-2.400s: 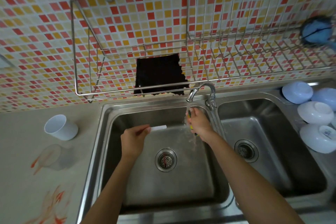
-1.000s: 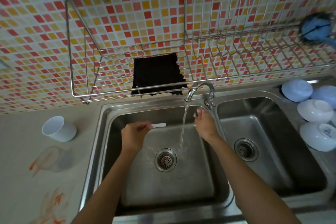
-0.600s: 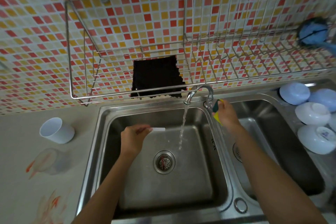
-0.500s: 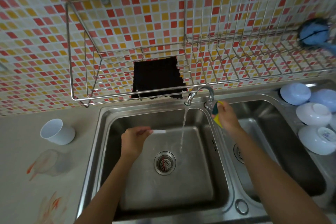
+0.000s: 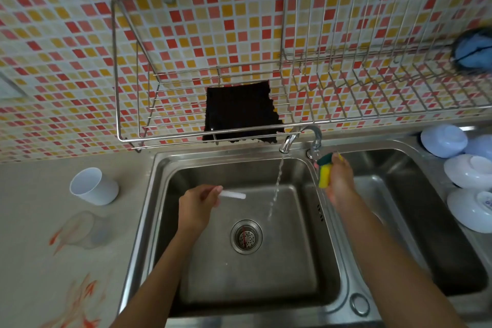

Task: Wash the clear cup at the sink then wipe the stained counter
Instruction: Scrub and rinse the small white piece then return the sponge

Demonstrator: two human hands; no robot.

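The clear cup point(image 5: 85, 229) lies on its side on the counter left of the sink, over a red-orange stain point(image 5: 57, 239). More red stain point(image 5: 80, 298) marks the counter nearer to me. My left hand point(image 5: 198, 208) is over the left basin point(image 5: 255, 274), pinching a short white stick point(image 5: 233, 194). My right hand point(image 5: 339, 181) grips a yellow and green sponge point(image 5: 324, 176) just below the base of the tap point(image 5: 300, 136). A thin stream of water point(image 5: 277, 186) falls between my hands.
A white cup point(image 5: 93, 186) stands behind the clear cup. A dark cloth point(image 5: 239, 112) hangs on the wire rack point(image 5: 346, 120) above the sink. Several upturned bowls point(image 5: 468, 170) sit right of the second basin point(image 5: 399, 208). A blue object point(image 5: 474, 53) rests on the rack's right end.
My right hand has left the water stream and moved right and up to the tap's base, with the sponge now showing. My left hand has stayed put.
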